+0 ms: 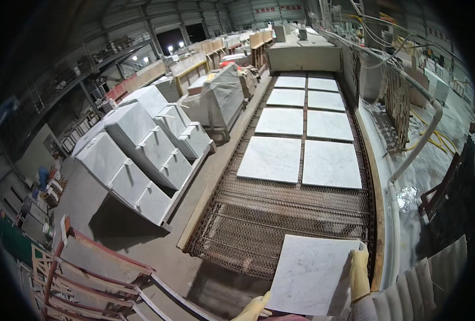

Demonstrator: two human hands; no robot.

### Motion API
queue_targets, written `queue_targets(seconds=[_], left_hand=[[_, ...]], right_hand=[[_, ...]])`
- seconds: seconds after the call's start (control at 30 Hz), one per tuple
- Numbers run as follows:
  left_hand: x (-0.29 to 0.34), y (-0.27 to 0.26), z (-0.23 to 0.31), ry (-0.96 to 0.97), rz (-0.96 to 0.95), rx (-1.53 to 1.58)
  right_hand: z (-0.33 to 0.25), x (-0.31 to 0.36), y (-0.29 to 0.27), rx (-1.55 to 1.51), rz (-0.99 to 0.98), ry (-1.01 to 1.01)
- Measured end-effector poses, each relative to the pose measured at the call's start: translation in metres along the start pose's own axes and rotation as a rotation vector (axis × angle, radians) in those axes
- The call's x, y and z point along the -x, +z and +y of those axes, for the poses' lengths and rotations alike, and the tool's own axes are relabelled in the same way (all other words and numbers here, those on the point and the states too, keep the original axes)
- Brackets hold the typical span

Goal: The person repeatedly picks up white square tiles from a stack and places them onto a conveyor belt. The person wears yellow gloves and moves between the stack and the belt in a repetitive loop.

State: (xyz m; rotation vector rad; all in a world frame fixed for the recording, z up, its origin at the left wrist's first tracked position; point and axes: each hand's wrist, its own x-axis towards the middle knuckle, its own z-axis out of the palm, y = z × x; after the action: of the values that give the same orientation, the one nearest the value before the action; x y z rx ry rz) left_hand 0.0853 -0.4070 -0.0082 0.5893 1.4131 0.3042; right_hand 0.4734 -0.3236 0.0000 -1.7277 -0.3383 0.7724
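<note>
A square white marble tile [313, 274] with faint grey veins is held at the near end of a wire-mesh conveyor belt [280, 214]. My right hand [359, 274], in a yellow glove, is closed round its right edge near the far corner. My left hand [254, 308], also yellow-gloved, grips the tile's left edge close to the near side; part of that hand is cut off by the picture's lower border. Farther along the belt lie several similar tiles in two columns, the nearest being a left tile [271, 159] and a right tile [331, 164].
Stacked marble slabs [141, 155] lean on a rack left of the belt. A red metal frame [95, 278] stands at the lower left. A pale pipe [415, 158] and wet floor [408, 195] run along the right. The belt meets a large grey housing [304, 59] at its far end.
</note>
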Motion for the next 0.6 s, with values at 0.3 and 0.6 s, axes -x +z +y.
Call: queue_targets(seconds=[0.3, 0.6], left_hand=[[0.012, 0.018, 0.011, -0.072, 0.131, -0.083], [-0.007, 0.009, -0.033, -0.319, -0.179, 0.368]], right_hand=[[-0.046, 0.131, -0.081, 0.436, -0.156, 0.006], [0.097, 0.117, -0.154, 1.256, -0.354, -0.188]])
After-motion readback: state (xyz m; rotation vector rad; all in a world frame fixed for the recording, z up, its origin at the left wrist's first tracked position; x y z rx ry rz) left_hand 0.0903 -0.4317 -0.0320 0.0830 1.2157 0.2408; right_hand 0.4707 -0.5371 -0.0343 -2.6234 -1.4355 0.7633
